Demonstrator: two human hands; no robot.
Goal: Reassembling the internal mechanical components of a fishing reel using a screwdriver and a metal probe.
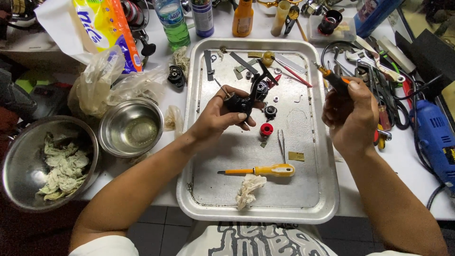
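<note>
My left hand (219,116) grips a black fishing reel body (249,97) above the middle of a metal tray (204,189). My right hand (350,111) holds a small orange and black screwdriver (334,78) over the tray's right rim, its tip pointing up and left. On the tray lie a yellow-handled screwdriver (265,170), a red round part (267,129), a small black gear part (270,111), tweezers (281,144), a crumpled rag (249,189) and several small metal pieces.
Two steel bowls stand at the left: a small one (131,127) and a larger one (47,163) with used wipes. Bottles (204,16) line the far edge. Pliers, wrenches (374,61) and a blue power drill (436,137) crowd the right side.
</note>
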